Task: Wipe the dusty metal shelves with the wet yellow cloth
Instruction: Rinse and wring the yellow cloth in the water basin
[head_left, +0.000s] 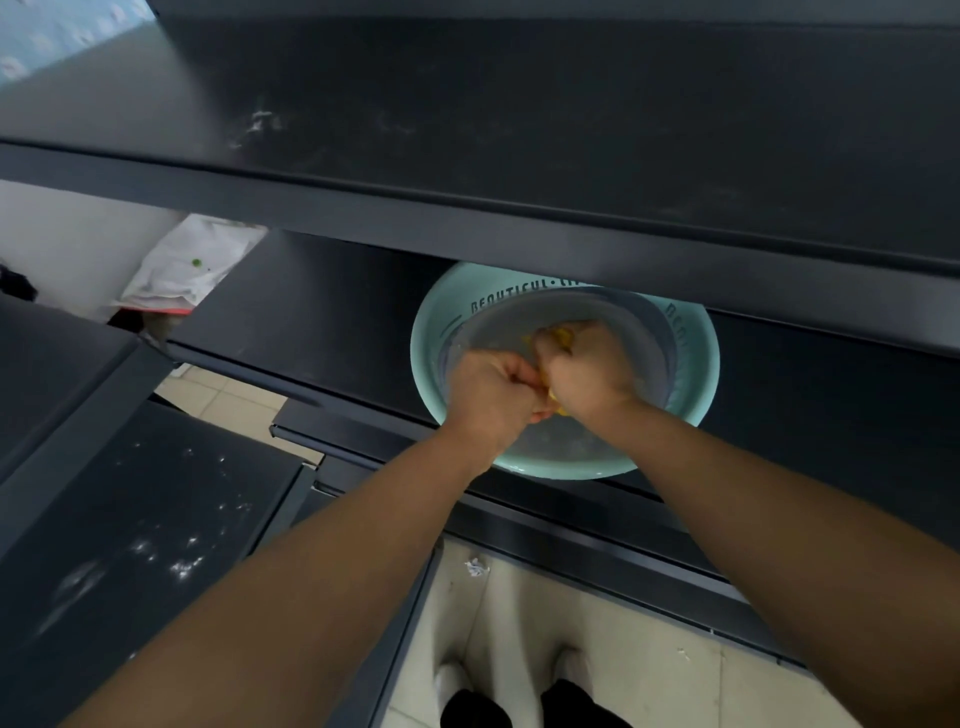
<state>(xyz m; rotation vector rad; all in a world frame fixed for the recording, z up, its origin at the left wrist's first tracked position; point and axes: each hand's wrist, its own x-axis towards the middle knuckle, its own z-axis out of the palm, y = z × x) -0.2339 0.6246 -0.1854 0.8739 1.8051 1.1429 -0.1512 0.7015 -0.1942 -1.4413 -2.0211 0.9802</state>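
Both my fists are closed on the yellow cloth (557, 338) over a light green basin (431, 332) of cloudy water. My left hand (491, 395) grips the near end and my right hand (587, 371) grips the far end, knuckles touching. Only small yellow bits of cloth show between and above the fingers. The basin stands on a dark metal shelf (311, 312). A higher dark shelf (519, 119) with pale dust smears juts out above it and hides the basin's far rim.
A separate dark shelf unit (130, 519) at the lower left carries white dust specks. A white bag (192, 265) lies behind at the left. Below is a tiled floor (597, 623) with a crumpled scrap, and my white shoes.
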